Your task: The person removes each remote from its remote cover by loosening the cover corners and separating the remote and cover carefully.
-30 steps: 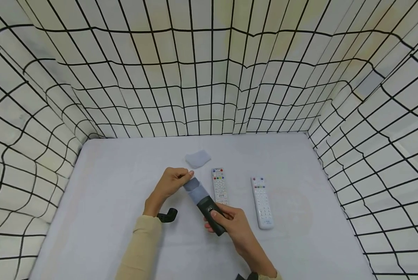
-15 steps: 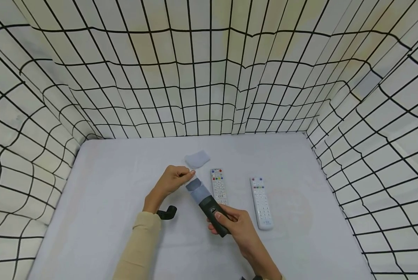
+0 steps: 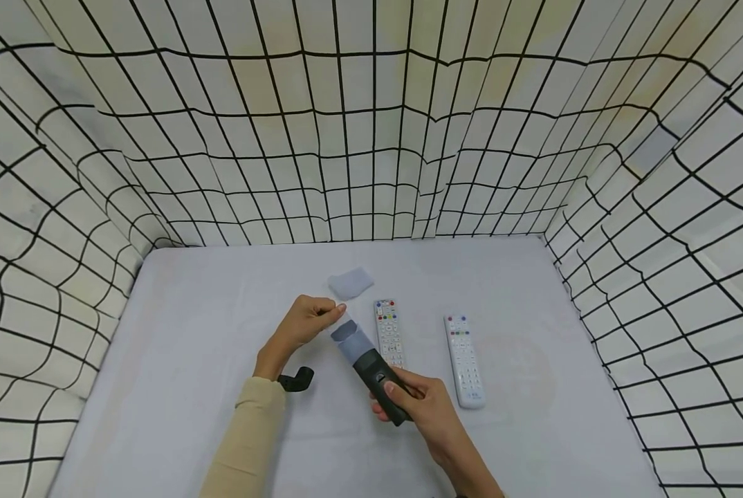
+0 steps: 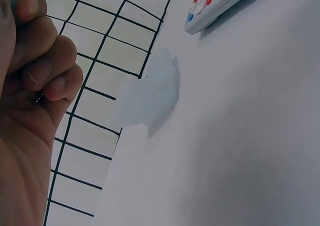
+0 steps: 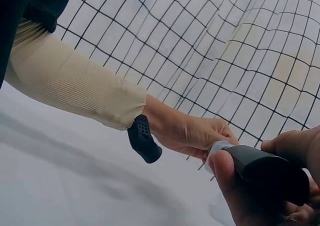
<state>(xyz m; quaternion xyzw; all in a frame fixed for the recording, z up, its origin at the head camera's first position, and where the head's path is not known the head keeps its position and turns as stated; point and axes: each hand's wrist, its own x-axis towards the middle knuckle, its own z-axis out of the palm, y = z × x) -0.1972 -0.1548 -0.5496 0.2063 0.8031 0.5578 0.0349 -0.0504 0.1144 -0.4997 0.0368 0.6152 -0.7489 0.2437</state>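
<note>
My right hand [image 3: 430, 408] grips a dark, slim handset shaped like a remote control [image 3: 380, 384], thumb on its upper face. The handset slants up and left over the white table. A pale, bluish translucent film [image 3: 355, 346] covers its far end. My left hand [image 3: 306, 319] pinches the film's far edge between thumb and fingertips; in the left wrist view the other fingers of the left hand [image 4: 42, 60] are curled in. The right wrist view shows the handset [image 5: 265, 171] end-on in the right fingers, with whitish film [image 5: 216, 148] reaching the left hand.
A crumpled pale sheet [image 3: 351, 283] lies beyond the hands. One white remote control [image 3: 389, 332] lies partly behind the handset; another white remote control [image 3: 465, 363] lies farther right. Grid-patterned curtains [image 3: 371, 138] enclose the table [image 3: 178, 332]. A black wrist mount [image 3: 297, 380] juts from the left wrist.
My right hand and the dark handset have shifted slightly right and toward me. The left hand stays nearly in place, and a little more film shows between its fingertips and the handset.
</note>
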